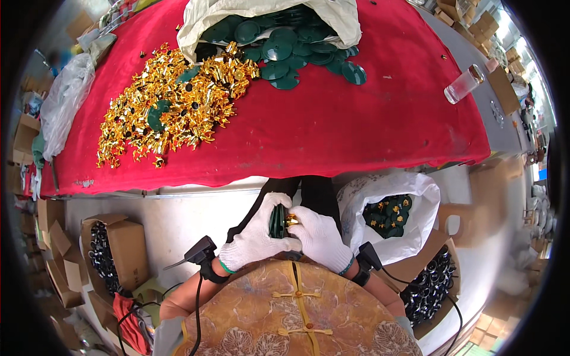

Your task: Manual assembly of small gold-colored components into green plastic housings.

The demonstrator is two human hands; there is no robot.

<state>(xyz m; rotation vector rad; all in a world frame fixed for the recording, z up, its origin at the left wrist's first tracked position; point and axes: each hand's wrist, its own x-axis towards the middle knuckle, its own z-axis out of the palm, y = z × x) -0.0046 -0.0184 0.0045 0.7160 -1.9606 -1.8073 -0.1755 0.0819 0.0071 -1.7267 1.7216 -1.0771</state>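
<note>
Cartons (132,252) stand on pale floor (184,213) near the red-covered table (368,124). Over the lap (317,194), the left hand (252,237) grips green discs (277,221) edge-on, long edges running away from the body; the right hand (322,238) pinches a gold piece (291,219).

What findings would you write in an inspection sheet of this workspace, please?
Surface: red cloth with small marks.
Job's things: green discs spill from a pale sack; gold pieces lie heaped beside.
Clutter: clear glass container, right side.
Hands: left hand holds stacked discs; right hand holds a gold piece beside them.
Cables: black cables at both wrists.
Surroundings: cartons of black parts left and right; white bag with gold-topped green discs.
</note>
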